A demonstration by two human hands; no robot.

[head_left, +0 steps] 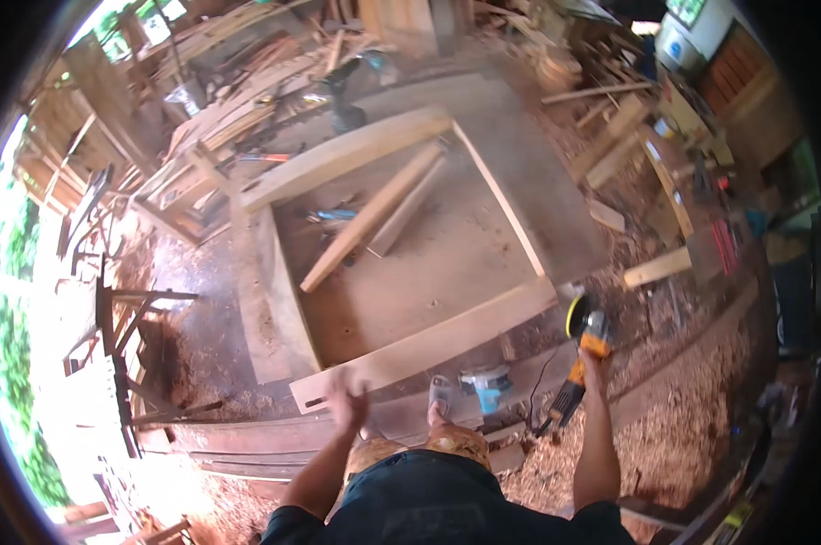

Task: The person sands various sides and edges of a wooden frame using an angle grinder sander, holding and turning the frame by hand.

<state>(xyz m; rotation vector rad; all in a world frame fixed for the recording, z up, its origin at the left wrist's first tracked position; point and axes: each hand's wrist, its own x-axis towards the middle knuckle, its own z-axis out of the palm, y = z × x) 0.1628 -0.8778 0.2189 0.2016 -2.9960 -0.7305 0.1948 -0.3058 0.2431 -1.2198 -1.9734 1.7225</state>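
My right hand is closed around an orange and black angle grinder, whose yellow disc faces the wooden frame's near right corner without touching it. My left hand is slightly blurred, at the left end of the frame's near rail. Its fingers look spread, with nothing in them; whether they touch the wood I cannot tell. The pale frame lies flat, with a curved far rail and narrower side pieces. Inside it, a long wooden bar lies diagonally beside a thinner strip.
A blue and white tool sits near my feet. Another power tool stands beyond the frame. A blue tool lies inside it. Wood shavings cover the ground at right, and stacked boards fill the back left.
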